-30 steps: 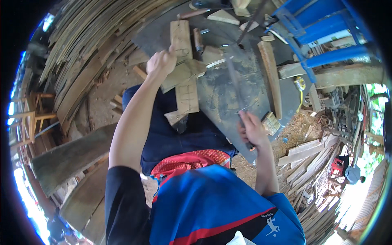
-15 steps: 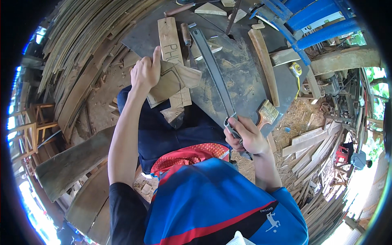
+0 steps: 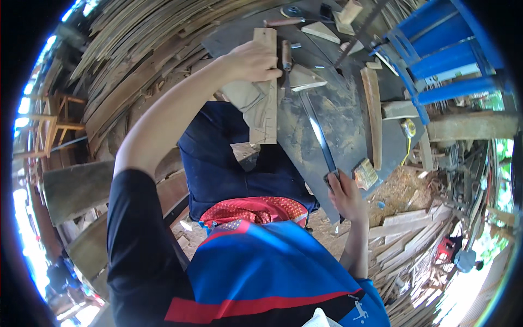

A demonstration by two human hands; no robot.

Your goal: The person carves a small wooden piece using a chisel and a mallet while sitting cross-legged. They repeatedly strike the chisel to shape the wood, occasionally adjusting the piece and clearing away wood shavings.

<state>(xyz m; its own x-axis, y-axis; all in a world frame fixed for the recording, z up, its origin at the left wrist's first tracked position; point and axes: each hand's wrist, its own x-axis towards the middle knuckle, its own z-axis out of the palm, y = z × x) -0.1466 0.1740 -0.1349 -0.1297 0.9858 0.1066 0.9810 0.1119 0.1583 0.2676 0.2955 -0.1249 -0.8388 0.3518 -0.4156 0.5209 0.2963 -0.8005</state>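
Note:
My left hand (image 3: 254, 61) lies over a long pale wooden board (image 3: 265, 122), its curled fingers round the right edge. Left of that board, partly under my forearm, is a shaped wooden piece (image 3: 244, 97) with dark drawn lines. My right hand (image 3: 346, 196) is closed round the near end of a long, narrow metal tool (image 3: 318, 131), a straight bar with a shiny face; its grip is mostly hidden by my fingers. The tool slants forward over the dark worktop (image 3: 305, 158), its far end near a pale wood offcut (image 3: 306, 80).
A wooden-handled chisel (image 3: 286, 57) lies beside the board. On the right are a curved wooden bar (image 3: 372, 120), a brush (image 3: 365, 174) and a yellow tape measure (image 3: 408, 128). Blue metal framework (image 3: 447, 57) stands far right. Stacked planks (image 3: 136, 41) fill the far left.
My left hand has moved forward and right, from the shaped piece onto the long board. My right hand has shifted slightly right and nearer, and the metal tool has turned to show a narrower, shinier face.

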